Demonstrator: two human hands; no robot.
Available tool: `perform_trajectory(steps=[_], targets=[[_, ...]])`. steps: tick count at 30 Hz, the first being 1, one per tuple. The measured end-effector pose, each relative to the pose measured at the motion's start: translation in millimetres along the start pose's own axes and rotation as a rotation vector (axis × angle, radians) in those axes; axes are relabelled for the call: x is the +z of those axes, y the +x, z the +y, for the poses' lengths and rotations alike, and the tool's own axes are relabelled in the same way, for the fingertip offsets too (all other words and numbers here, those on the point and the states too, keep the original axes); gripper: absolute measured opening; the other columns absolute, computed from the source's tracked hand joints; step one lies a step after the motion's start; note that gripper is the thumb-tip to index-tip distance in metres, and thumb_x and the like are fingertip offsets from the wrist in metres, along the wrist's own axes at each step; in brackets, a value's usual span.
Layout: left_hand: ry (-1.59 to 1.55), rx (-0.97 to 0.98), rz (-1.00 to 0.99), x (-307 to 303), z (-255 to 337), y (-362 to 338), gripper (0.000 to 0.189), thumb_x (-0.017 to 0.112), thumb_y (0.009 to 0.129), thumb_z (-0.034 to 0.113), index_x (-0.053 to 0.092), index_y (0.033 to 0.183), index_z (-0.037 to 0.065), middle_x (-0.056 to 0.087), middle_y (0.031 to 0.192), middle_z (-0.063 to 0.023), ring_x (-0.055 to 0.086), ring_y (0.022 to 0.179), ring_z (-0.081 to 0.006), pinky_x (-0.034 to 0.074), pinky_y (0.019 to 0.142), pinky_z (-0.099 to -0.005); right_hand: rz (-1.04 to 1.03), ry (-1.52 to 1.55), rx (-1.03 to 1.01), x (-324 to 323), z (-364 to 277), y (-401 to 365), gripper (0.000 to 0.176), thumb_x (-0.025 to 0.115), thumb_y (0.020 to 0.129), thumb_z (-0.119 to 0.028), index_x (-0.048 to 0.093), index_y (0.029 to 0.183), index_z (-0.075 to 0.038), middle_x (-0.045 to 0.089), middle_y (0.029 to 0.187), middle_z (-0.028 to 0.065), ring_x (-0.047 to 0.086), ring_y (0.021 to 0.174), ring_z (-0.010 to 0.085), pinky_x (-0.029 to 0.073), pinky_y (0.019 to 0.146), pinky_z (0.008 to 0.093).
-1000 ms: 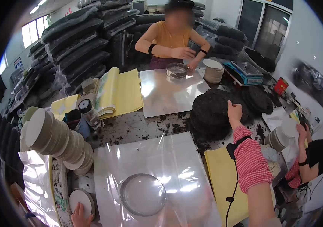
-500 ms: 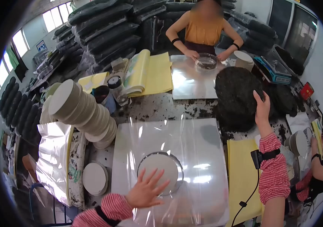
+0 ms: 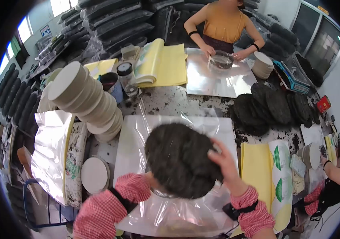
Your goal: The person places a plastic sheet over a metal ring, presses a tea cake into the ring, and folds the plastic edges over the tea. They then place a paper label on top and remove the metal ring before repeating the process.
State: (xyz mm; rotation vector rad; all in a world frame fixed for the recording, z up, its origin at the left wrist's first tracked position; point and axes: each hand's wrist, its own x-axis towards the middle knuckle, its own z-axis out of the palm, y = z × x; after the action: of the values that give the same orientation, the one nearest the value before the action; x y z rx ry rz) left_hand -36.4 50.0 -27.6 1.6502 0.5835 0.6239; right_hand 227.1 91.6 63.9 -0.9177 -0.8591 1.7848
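A large dark round cake of what looks like dried seaweed [image 3: 182,161] is tilted above the clear plastic film [image 3: 166,221] in front of me. My right hand [image 3: 226,163] grips its right edge, with fingers and thumb around the rim. My left hand [image 3: 154,181] is at the cake's lower left; its fingers are hidden behind the cake, so I cannot see whether they hold it. Under the cake, a bit of a shiny ring [image 3: 164,194] shows on the film. The white disc seen inside that ring earlier is covered.
Stacked white discs [image 3: 68,81] lean at left, near a loose white disc [image 3: 95,175]. More dark cakes [image 3: 275,103] lie at right beside yellow sheets [image 3: 255,167]. Across the table a person [image 3: 224,24] handles another ring [image 3: 221,60]. Another person's arm [image 3: 335,175] shows at far right.
My right hand has brought the dark cake from the pile at right to above the film. My left hand, which was spread over the white disc, is now partly behind the cake.
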Motion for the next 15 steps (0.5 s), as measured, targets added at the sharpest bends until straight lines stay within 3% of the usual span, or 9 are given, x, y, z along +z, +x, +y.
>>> perform_trajectory(steps=[4,6,7,8,10,11,13,14,15], targets=[[0.273,-0.037,0.498,-19.4,50.0,-18.6,0.051,0.058,0.092,0.023,0.052,0.138,0.003,0.036,0.154,-0.0204,0.04,0.139,-0.0362,0.033,0.113,-0.0499,0.137,-0.571,-0.262,-0.1,66.7,-13.7,0.064,0.073,0.087,-0.014,0.04,0.142,-0.004,0.063,0.108,0.0148,0.063,0.098,0.0217,0.051,0.087,0.0331],[0.351,-0.083,0.769,-9.3,53.5,-30.9,0.047,0.067,0.088,0.01,0.058,0.133,0.002,0.039,0.153,-0.0181,0.044,0.137,-0.0341,0.038,0.112,-0.0429,0.172,-0.684,-0.368,29.4,61.9,-21.6,0.064,0.07,0.087,-0.011,0.038,0.142,-0.001,0.059,0.118,0.0184,0.059,0.109,0.0256,0.046,0.096,0.0382],[0.513,-0.095,0.778,-1.8,50.8,-28.6,0.057,0.072,0.076,-0.003,0.06,0.131,0.003,0.041,0.152,-0.0184,0.043,0.138,-0.0362,0.036,0.113,-0.0414,0.196,-1.007,-0.543,29.5,75.3,-16.0,0.064,0.069,0.086,-0.01,0.038,0.141,0.001,0.055,0.12,0.0222,0.057,0.109,0.034,0.044,0.099,0.0426],[0.492,-0.167,0.832,5.0,35.9,-30.0,0.054,0.073,0.078,-0.001,0.059,0.131,0.003,0.042,0.149,-0.0189,0.044,0.136,-0.0374,0.039,0.111,-0.0419,0.223,-1.24,-0.59,30.8,81.9,-15.4,0.068,0.067,0.086,-0.009,0.033,0.144,0.0,0.053,0.12,0.0233,0.054,0.108,0.0396,0.043,0.099,0.044],[0.494,-0.094,0.856,4.8,27.1,-34.5,0.055,0.073,0.078,-0.001,0.059,0.131,0.003,0.043,0.149,-0.0188,0.044,0.137,-0.0371,0.039,0.111,-0.0421,0.301,-1.309,-0.751,31.9,74.0,-14.5,0.058,0.075,0.08,-0.014,0.05,0.129,0.004,0.054,0.118,0.0213,0.051,0.114,0.0369,0.043,0.097,0.045],[0.47,-0.113,0.859,5.6,27.6,-32.8,0.053,0.073,0.077,-0.002,0.06,0.128,0.002,0.043,0.147,-0.019,0.046,0.134,-0.038,0.041,0.11,-0.0422,0.299,-1.316,-0.763,31.5,67.0,-5.6,0.058,0.075,0.08,-0.014,0.05,0.129,0.004,0.054,0.118,0.0213,0.051,0.114,0.0369,0.043,0.097,0.045],[0.488,-0.114,0.862,6.3,29.6,-29.6,0.051,0.073,0.076,-0.003,0.06,0.125,0.001,0.045,0.143,-0.019,0.047,0.132,-0.0386,0.042,0.109,-0.0425,-0.338,-1.428,-0.877,26.5,57.2,-0.6,0.046,0.082,0.072,-0.023,0.065,0.106,0.004,0.055,0.118,0.0174,0.049,0.116,0.0342,0.043,0.096,0.0443],[0.531,-0.105,0.856,6.2,31.6,-27.6,0.05,0.072,0.075,-0.003,0.061,0.123,0.0,0.046,0.139,-0.0191,0.048,0.129,-0.0392,0.042,0.107,-0.0428,-0.348,-1.524,-0.775,37.3,63.7,4.6,0.045,0.087,0.062,-0.033,0.068,0.086,-0.001,0.056,0.116,0.0166,0.05,0.115,0.0339,0.044,0.095,0.0455],[0.531,-0.152,0.864,8.9,34.9,-23.2,0.049,0.074,0.072,-0.002,0.061,0.118,0.001,0.047,0.133,-0.0183,0.05,0.123,-0.0395,0.045,0.104,-0.0437,-0.373,-1.566,-0.662,42.4,68.0,3.0,0.047,0.088,0.06,-0.035,0.068,0.086,-0.001,0.056,0.116,0.0167,0.051,0.112,0.0343,0.045,0.094,0.0459]])
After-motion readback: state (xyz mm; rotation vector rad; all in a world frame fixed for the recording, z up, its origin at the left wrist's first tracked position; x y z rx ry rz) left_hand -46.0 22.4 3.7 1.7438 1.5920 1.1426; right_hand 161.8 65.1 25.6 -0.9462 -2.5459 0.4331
